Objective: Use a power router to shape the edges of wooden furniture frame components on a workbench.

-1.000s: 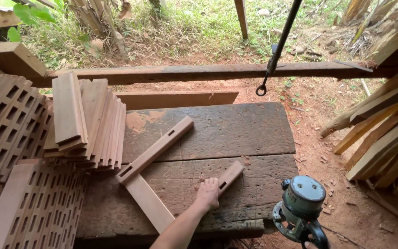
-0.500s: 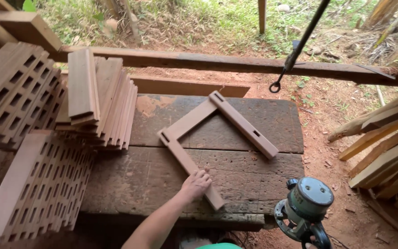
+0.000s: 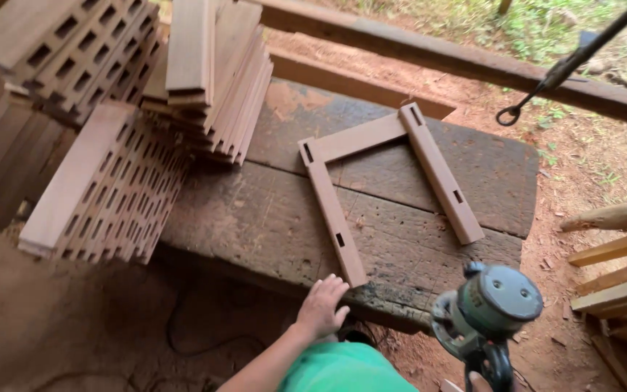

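On a dark, weathered plank workbench (image 3: pixel 415 239), a three-sided frame of pale reddish slotted wooden rails (image 3: pixel 382 181) lies flat, its open side facing the near edge. The left hand (image 3: pixel 322 308) rests at that edge, fingers spread open, fingertips just beside the near end of the frame's left rail, holding nothing. The right hand is almost hidden under a green round-topped power router (image 3: pixel 489 312); its grip cannot be told. Stacks of slotted wooden boards (image 3: pixel 110 189) lean at the bench's left

frame (image 3: pixel 390 181): smooth wood | bench (image 3: pixel 270 218): rough (weathered) wood | sander (image 3: pixel 491 308): matt plastic
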